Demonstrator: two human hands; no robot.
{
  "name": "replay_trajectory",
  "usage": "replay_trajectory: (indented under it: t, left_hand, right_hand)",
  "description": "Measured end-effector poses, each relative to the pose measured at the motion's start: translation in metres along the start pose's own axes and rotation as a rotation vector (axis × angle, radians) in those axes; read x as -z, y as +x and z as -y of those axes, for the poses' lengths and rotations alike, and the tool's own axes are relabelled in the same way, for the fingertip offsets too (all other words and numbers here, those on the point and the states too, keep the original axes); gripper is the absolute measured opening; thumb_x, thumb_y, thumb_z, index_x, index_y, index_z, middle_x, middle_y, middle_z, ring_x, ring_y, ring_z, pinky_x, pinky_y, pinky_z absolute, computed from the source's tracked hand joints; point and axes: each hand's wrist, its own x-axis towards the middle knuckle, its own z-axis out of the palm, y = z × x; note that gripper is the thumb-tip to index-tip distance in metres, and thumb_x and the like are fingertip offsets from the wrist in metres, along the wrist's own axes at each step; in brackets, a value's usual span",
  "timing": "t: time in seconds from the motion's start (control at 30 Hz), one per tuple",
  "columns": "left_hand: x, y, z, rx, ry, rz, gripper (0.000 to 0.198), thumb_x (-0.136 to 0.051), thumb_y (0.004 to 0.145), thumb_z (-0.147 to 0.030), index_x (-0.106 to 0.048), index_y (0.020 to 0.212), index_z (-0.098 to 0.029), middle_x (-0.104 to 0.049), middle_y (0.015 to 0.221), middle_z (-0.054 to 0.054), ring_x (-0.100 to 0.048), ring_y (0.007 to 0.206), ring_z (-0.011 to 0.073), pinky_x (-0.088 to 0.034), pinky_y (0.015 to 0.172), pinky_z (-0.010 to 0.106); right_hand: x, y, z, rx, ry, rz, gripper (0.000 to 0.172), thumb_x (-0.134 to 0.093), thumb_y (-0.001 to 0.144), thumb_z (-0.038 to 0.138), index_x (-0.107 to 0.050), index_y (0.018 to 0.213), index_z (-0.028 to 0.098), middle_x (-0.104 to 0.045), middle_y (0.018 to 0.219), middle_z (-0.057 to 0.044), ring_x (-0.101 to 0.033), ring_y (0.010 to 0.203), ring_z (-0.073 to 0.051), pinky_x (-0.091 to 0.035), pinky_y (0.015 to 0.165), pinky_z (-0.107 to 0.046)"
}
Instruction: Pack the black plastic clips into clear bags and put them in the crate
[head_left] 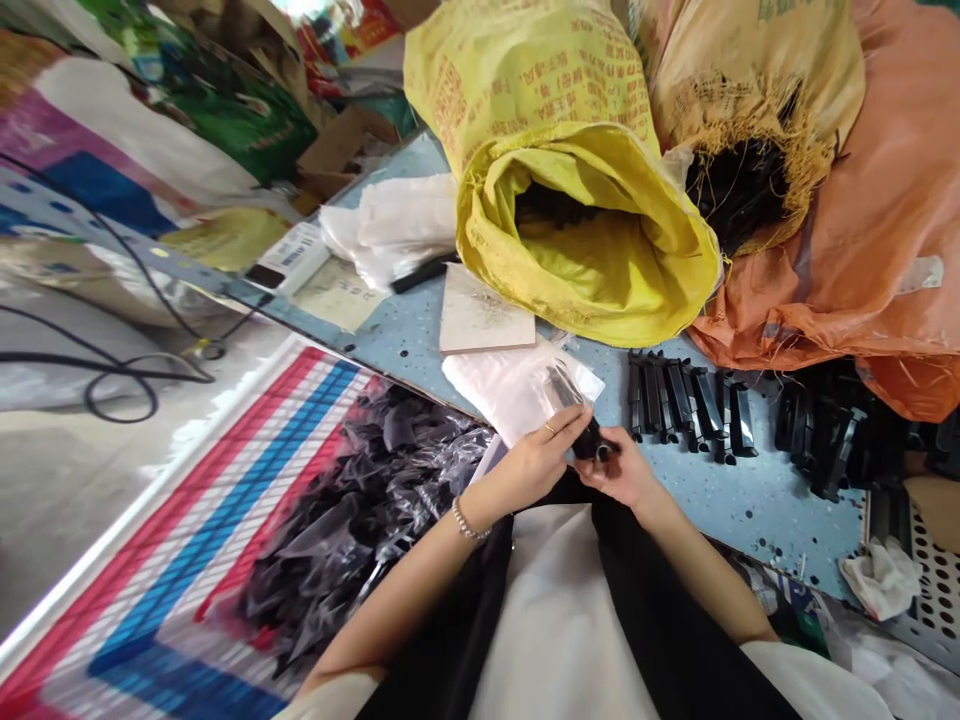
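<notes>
Left hand and right hand fingers are grasping a black part beside a clear bag. The yellow sack is holding dark parts, and the striped sack is holding bagged parts.

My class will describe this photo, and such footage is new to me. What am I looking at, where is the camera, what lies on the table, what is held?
No machine here: a person works with bare hands, and the single camera sits on their head, looking down. The left hand and the right hand together pinch a small black plastic part at a thin clear plastic bag. On the pale blue speckled table lies a row of similar black parts; behind it are an open yellow woven sack and an orange woven sack. At the left, a red, white and blue striped bag holds bagged black pieces.
</notes>
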Motion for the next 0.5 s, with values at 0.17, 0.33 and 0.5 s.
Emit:
replay_trajectory:
  t: [0.17, 0.33, 0.5]
  left_hand:
    - [0.004, -0.016, -0.001, -0.024, 0.023, -0.134, 0.080, -0.038, 0.090, 0.002, -0.022, 0.161, -0.031, -0.048, 0.153, 0.012, -0.050, 0.140, 0.0230, -0.047, 0.115, 0.041]
    - [0.005, -0.025, -0.009, -0.089, 0.102, -0.104, 0.082, -0.037, 0.089, 0.002, -0.014, 0.162, -0.029, -0.048, 0.152, 0.014, -0.052, 0.138, 0.0245, -0.049, 0.112, 0.041]
    - [0.014, -0.040, -0.034, -0.055, 0.094, -0.003, 0.072, -0.048, 0.089, -0.007, -0.033, 0.157, -0.025, -0.059, 0.139, 0.015, -0.063, 0.125, 0.0275, -0.057, 0.102, 0.043]
  right_hand:
    - [-0.014, -0.011, 0.004, 0.036, -0.041, 0.099, 0.048, -0.058, 0.080, 0.062, -0.063, 0.093, 0.016, -0.042, 0.052, 0.007, -0.024, 0.043, -0.008, -0.018, 0.041, -0.022]
    - [-0.022, -0.012, -0.002, 0.110, -0.110, 0.044, 0.055, -0.050, 0.084, 0.070, -0.063, 0.089, 0.017, -0.038, 0.055, 0.007, -0.026, 0.045, -0.008, -0.025, 0.043, -0.022]
    - [-0.041, -0.025, -0.008, 0.232, -0.720, 0.038, 0.058, -0.076, 0.079, 0.048, -0.057, 0.127, 0.021, -0.064, 0.094, -0.001, -0.056, 0.076, -0.014, -0.047, 0.064, -0.026]
